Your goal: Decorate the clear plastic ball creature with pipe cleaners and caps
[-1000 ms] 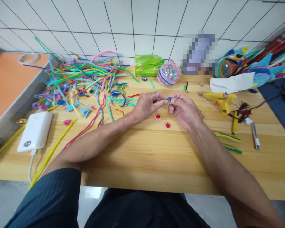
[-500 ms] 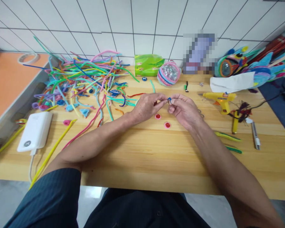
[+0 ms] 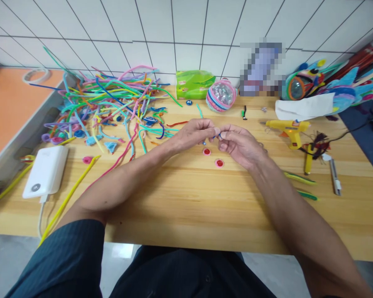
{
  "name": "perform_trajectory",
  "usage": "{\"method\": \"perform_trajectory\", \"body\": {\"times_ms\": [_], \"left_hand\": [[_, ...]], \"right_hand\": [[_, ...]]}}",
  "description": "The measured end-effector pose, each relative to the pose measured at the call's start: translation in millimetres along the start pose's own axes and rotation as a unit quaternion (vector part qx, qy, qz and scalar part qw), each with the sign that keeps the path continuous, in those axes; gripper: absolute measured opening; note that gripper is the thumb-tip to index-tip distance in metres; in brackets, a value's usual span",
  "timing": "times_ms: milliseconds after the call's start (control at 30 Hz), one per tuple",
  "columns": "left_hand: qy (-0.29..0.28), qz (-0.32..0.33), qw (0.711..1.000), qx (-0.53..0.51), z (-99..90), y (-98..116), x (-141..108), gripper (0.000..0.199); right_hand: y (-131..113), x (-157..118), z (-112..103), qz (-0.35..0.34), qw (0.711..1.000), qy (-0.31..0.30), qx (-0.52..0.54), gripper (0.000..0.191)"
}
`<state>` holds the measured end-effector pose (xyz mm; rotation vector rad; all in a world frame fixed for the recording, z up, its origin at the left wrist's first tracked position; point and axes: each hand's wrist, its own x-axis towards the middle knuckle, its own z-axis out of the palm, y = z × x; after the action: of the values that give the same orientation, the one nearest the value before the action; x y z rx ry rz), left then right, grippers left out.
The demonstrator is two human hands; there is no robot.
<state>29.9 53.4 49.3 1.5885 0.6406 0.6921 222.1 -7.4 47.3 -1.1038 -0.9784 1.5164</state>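
Note:
Both hands meet above the middle of the wooden table. My left hand (image 3: 197,134) pinches one end of a short blue pipe cleaner (image 3: 220,135), and my right hand (image 3: 239,142) pinches it from the other side. Most of the blue piece is hidden by the fingertips. Just below the hands lie two small discs, a red-centred disc (image 3: 207,152) and a second red disc (image 3: 219,163), each with a pale pink rim. Behind the hands stands a round ornament (image 3: 221,96) wrapped in pink and blue strands.
A heap of coloured pipe cleaners (image 3: 108,99) covers the left back. A green tissue pack (image 3: 194,85) leans on the tiled wall. To the right lie a yellow glue gun (image 3: 290,130), a utility knife (image 3: 335,178) and green-yellow strips (image 3: 300,178). A white power bank (image 3: 46,171) sits left.
My fingertips have drawn closer together and slightly lower, so less of the blue pipe cleaner shows between them. The things on the table have stayed put.

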Motion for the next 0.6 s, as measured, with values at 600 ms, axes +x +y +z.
{"method": "perform_trajectory", "body": {"times_ms": [600], "left_hand": [[0.135, 0.025, 0.989, -0.050, 9.4, 1.1, -0.5, 0.037]], "right_hand": [[16.7, -1.0, 3.8, -0.205, 0.943, 0.140, -0.220, 0.023]]}}
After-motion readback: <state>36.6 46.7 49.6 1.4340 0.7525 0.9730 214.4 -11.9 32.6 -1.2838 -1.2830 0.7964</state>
